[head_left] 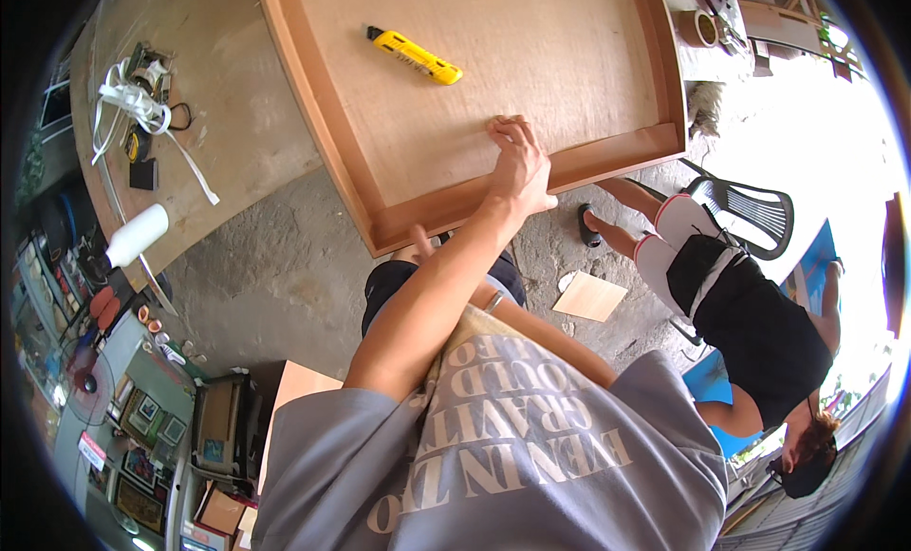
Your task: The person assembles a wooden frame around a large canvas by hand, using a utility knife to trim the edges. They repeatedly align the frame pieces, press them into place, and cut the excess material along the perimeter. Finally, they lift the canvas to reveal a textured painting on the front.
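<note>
A large shallow wooden tray, with a pale base and brown raised sides, lies in front of me. My left arm crosses over my right one. My left hand is over the near side, its fingers bent and bunched near the base, its thumb out toward the rim; whatever is under the fingertips is hidden. Partly behind my left forearm, my right hand grips the near rim close to the left corner, one finger showing above it. A yellow utility knife rests on the tray's base, beyond my left hand.
On the table at left lie a tangled white strap, a tape measure and a white bottle. A tape roll sits far right. At right are another person and a black chair; a thin board lies on the floor.
</note>
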Available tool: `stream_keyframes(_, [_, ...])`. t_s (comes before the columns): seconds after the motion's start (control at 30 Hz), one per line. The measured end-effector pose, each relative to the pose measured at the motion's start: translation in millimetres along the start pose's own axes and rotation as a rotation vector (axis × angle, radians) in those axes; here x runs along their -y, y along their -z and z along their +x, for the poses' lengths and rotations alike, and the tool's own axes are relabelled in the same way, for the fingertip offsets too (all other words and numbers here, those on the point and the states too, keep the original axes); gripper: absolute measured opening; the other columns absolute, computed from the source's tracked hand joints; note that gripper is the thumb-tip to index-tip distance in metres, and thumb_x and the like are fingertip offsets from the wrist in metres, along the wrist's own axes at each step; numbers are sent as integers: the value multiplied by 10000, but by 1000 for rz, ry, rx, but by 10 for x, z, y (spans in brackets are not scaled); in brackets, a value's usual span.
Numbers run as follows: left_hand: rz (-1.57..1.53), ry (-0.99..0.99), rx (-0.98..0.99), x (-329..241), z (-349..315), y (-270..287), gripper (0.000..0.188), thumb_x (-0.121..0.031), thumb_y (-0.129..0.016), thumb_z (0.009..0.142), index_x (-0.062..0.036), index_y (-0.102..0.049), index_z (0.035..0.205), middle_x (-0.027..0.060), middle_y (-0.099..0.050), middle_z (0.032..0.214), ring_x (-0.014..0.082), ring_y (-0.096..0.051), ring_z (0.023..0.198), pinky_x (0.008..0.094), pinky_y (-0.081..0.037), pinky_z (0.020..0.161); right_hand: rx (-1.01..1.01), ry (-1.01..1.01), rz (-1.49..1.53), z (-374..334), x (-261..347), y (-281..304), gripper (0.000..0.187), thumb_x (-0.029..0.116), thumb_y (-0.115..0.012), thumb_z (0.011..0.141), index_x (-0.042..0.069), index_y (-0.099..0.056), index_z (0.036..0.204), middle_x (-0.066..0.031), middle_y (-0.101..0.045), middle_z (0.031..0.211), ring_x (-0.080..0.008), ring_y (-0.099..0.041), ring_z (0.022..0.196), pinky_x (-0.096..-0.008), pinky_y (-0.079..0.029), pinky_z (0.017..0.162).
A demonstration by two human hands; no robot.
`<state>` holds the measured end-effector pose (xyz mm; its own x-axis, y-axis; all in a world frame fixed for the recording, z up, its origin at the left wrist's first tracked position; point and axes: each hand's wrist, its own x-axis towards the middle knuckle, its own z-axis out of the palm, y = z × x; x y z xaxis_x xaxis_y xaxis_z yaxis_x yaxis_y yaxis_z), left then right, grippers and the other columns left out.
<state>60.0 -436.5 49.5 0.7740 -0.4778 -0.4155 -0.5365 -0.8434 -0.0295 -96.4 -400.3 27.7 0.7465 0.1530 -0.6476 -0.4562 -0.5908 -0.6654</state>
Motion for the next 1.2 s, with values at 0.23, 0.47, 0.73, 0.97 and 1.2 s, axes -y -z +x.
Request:
stream_keyframes(0.23, [-41,41,-60,-12,-47,-92,1222,-820,-646,659,159,-506,1377,384,-498,1368,493,-538,1203,607,-437,1041,-327,541,-491,-419,-663,1514,139,83,-681,819,97,-696,957,-89,-622,708,-262,-660,658,-399,-542,596])
stream_keyframes(0.47, [-344,72,-180,-1,-163,-335,1191,-608,-766,689,173,-324,1472,405,-368,1485,499,-384,1406,509,-311,1196,-291,506,-844,141,-604,2212,308,182,-648,858,113,-653,1159,-107,-580,1195,-298,-510,1190,-486,-396,1047])
stream_keyframes(0.73, [-294,84,-165,-25,-141,-298,1206,-657,-748,694,176,-344,1466,392,-378,1480,485,-399,1395,508,-323,1189,-137,600,-879,391,-840,2239,311,173,-573,862,125,-641,1162,-79,-581,1273,-261,-501,1221,-459,-362,1097])
stream_keyframes(0.97, [-426,115,-202,-65,-142,-353,1260,-548,-843,637,113,-256,1534,384,-333,1507,516,-377,1388,550,-355,1157,-387,493,-986,468,-1542,3508,357,82,-645,798,177,-700,1137,-56,-576,1126,-280,-528,1136,-450,-414,1017])
stream_keyframes(1.2, [-462,130,-218,-81,-148,-362,1280,-502,-868,612,84,-230,1554,365,-319,1520,509,-366,1397,545,-367,1156,-380,465,-1123,477,-1951,4426,291,123,-619,836,163,-699,1112,-43,-557,1125,-246,-532,1123,-404,-431,981])
